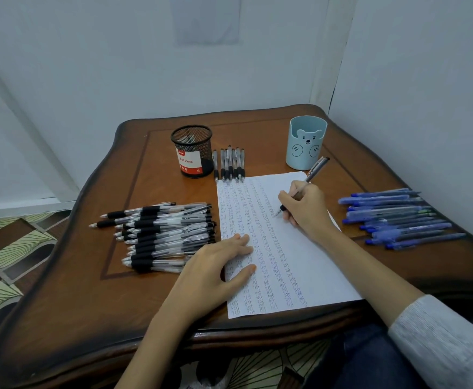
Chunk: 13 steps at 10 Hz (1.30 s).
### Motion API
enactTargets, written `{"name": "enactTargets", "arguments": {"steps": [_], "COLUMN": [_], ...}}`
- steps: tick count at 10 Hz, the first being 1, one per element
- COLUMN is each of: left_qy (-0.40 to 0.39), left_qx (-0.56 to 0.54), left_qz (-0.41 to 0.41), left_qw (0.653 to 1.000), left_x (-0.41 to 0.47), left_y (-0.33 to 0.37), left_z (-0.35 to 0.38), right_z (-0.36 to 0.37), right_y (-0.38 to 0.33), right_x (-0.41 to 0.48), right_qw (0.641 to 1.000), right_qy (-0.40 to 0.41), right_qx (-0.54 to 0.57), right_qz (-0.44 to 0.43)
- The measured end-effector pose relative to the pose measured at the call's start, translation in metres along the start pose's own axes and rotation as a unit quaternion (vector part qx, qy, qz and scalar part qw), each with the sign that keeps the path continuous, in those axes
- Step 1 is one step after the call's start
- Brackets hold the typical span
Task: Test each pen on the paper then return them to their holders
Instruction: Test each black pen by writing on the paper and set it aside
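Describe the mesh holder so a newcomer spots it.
On the wooden table, look to the far side. The mesh holder stands left of a short row of pens. Unlike the pale blue bear cup, it is black wire with a red label.

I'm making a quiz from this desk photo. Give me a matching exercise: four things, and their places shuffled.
Things: 1 black mesh holder; 2 bear holder; 3 blue pens; 4 held pen.
Places: A right of the paper; B tip on the paper; C left of a short row of pens; D beyond the paper's far right corner.
Pairs: 1-C, 2-D, 3-A, 4-B.
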<state>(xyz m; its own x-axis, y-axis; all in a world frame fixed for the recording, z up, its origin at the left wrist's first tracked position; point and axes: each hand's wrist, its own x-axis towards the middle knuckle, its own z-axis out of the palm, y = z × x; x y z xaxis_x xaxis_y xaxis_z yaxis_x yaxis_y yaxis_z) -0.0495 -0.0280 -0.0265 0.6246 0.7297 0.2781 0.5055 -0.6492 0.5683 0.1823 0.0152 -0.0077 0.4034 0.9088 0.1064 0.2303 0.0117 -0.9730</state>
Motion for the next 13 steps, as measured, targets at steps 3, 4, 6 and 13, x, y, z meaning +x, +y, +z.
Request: {"name": "enactTargets", "arguments": {"steps": [3, 4, 6, 13], "left_qy": [0.002, 0.003, 0.004, 0.002], "left_qx": [0.006, 0.007, 0.010, 0.014], "left_qz": [0.002, 0.001, -0.001, -0.005], "left_qw": [1.000, 1.000, 1.000, 1.000], "left_x": [-0.0001, -0.0002, -0.0005, -0.0010], "left_y": [0.0013, 0.0016, 0.0022, 0.0056], "left_z": [0.0012, 0.0009, 0.0006, -0.0011], "right_z": [0.0008, 0.0017, -0.0003, -0.0019], "right_y": [0.0055, 0.0053, 0.0048, 0.0045], "right_x": [0.0006, 0.0011, 0.0026, 0.0026], "right_qw": [0.999, 0.998, 0.999, 0.999], "right_qy": [-0.025, -0.026, -0.033, -0.032], "right_qx": [-0.027, -0.028, -0.013, 0.000], "right_qz": [-0.035, -0.040, -0.022, -0.020]}}
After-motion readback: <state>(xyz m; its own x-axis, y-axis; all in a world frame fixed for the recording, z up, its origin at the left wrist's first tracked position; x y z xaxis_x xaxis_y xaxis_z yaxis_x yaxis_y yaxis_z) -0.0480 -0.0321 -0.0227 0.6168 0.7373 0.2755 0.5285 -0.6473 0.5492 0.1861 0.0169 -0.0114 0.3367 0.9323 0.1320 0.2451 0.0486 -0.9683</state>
